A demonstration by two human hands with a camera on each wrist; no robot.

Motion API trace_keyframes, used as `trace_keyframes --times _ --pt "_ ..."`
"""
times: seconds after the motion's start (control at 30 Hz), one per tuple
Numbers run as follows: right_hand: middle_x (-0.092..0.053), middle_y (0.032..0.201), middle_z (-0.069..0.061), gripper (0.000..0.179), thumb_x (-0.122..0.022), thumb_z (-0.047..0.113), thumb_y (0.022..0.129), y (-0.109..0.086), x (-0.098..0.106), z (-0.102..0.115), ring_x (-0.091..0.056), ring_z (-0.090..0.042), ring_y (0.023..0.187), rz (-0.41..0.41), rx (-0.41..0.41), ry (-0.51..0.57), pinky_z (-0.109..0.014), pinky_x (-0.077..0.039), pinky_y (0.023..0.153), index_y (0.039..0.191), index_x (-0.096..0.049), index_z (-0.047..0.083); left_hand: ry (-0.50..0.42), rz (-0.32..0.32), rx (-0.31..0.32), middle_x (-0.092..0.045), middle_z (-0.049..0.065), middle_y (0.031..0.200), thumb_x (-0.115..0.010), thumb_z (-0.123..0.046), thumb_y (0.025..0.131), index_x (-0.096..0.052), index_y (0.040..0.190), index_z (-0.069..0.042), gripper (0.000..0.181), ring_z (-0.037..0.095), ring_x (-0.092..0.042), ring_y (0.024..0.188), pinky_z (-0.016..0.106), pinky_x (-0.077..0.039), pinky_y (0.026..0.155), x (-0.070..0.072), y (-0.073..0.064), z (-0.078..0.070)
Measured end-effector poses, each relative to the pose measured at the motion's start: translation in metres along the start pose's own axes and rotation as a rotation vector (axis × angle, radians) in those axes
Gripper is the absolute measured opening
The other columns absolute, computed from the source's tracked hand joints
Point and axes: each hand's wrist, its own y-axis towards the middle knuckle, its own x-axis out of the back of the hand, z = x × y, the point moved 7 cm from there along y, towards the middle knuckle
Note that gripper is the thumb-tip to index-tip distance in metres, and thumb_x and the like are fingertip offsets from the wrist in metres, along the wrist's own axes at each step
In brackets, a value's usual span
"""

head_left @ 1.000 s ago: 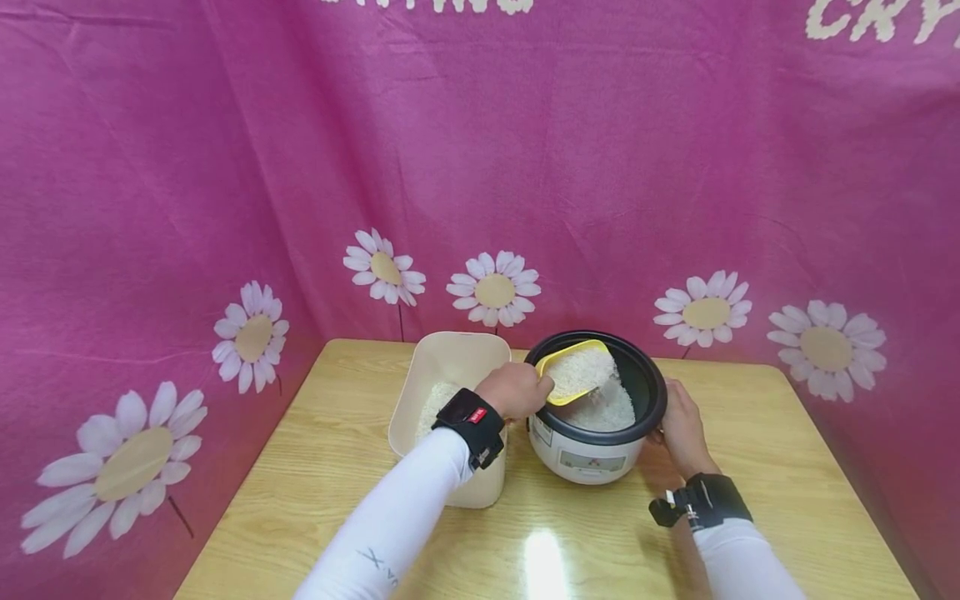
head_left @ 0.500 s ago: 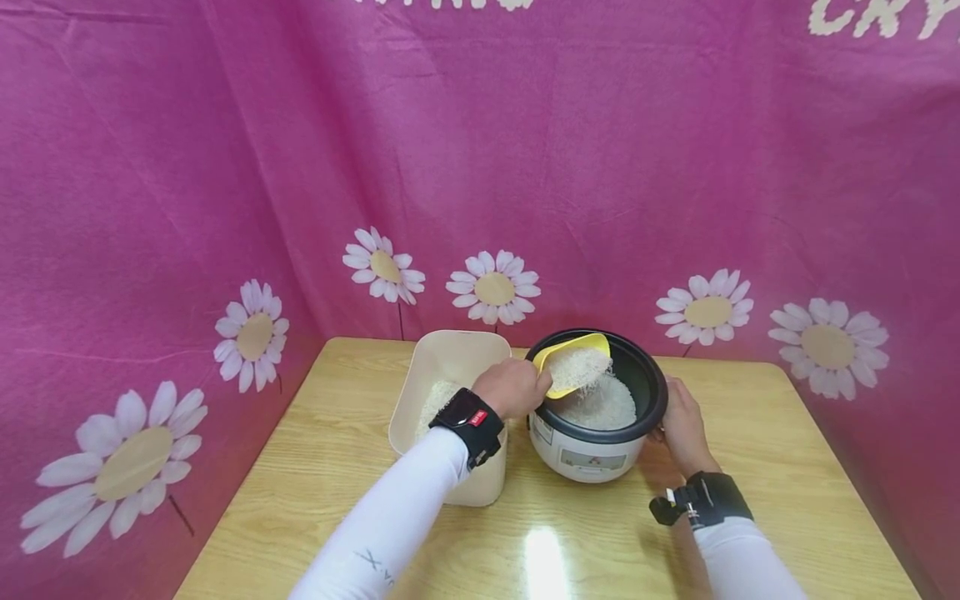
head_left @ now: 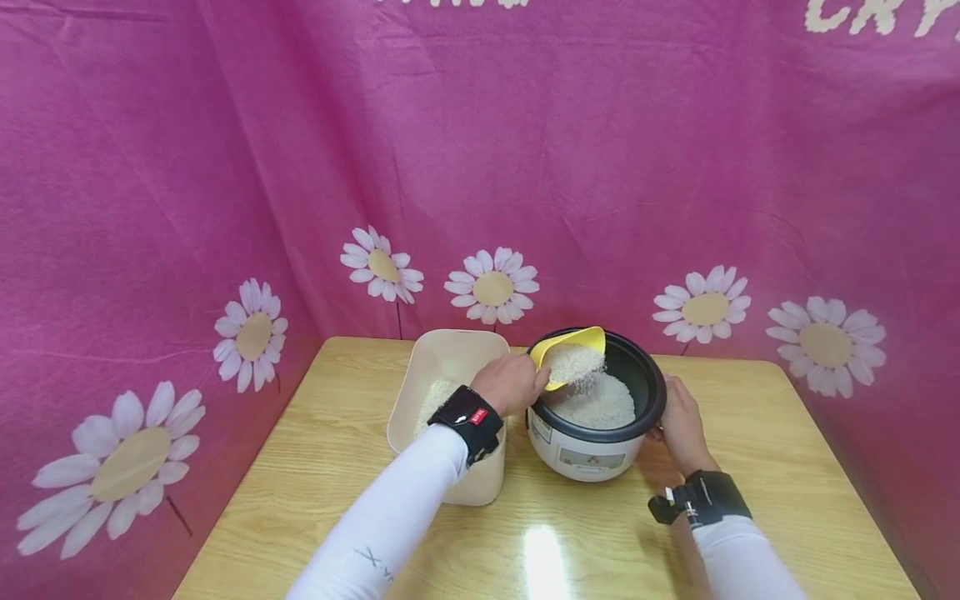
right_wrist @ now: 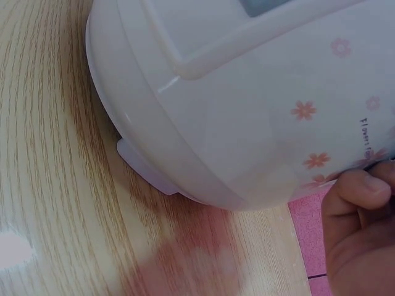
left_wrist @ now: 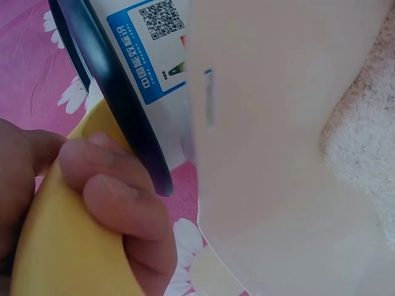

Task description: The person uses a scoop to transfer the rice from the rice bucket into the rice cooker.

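Observation:
My left hand (head_left: 510,385) grips the handle of a yellow rice scoop (head_left: 592,340) and holds it over the open rice cooker (head_left: 590,455). The scoop tips to the right, and rice spills from its lip onto the white rice (head_left: 600,407) in the dark inner pot (head_left: 637,375). In the left wrist view, fingers (left_wrist: 117,203) curl round the yellow handle (left_wrist: 68,246) beside the black rim (left_wrist: 117,92). My right hand (head_left: 684,427) holds the cooker's right side; in the right wrist view its curled fingers (right_wrist: 358,197) meet the flower-printed wall, their far ends hidden.
A beige bin (head_left: 408,408) with rice (head_left: 435,400) inside stands just left of the cooker, under my left forearm. Both stand on a wooden table (head_left: 600,542). A pink flowered cloth (head_left: 600,167) hangs behind and at the sides.
The scoop has tilted further, its far edge rising, and the rice in it has lessened as grains pour into the pot. My right hand has stayed on the cooker's side.

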Motion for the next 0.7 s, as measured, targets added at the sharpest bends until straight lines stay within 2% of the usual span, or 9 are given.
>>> trace_keyframes --times 0.3,0.53,0.7 --pt "-0.049 0.067 0.008 0.029 -0.031 0.038 0.113 -0.014 -0.005 0.021 -0.047 -0.014 0.053 0.020 0.004 0.002 -0.030 -0.043 0.049 0.116 -0.048 0.016 0.016 -0.047 0.016 -0.053 0.000 0.070 -0.050 -0.038 0.107 -0.060 0.071 -0.011 0.046 0.020 -0.060 0.067 0.032 -0.046 0.061 0.002 0.001 0.002" --pt "-0.049 0.068 0.009 0.029 -0.031 0.047 0.112 0.003 0.003 -0.007 -0.046 -0.013 0.054 0.007 0.009 -0.009 -0.033 -0.042 0.049 0.115 -0.048 0.024 0.046 -0.110 0.052 -0.069 0.006 0.082 -0.055 -0.041 0.104 -0.071 0.091 -0.006 0.040 0.023 -0.070 0.075 0.037 -0.056 0.065 0.003 0.002 0.004" --pt "-0.049 0.068 0.009 0.029 -0.032 0.047 0.112 0.002 0.002 -0.006 -0.046 -0.014 0.054 0.011 0.005 0.000 -0.032 -0.043 0.049 0.114 -0.048 0.023 0.039 -0.107 0.067 -0.063 0.003 0.077 -0.059 -0.043 0.103 -0.068 0.100 -0.006 0.038 0.018 -0.064 0.068 0.031 -0.051 0.060 0.002 0.004 0.005"
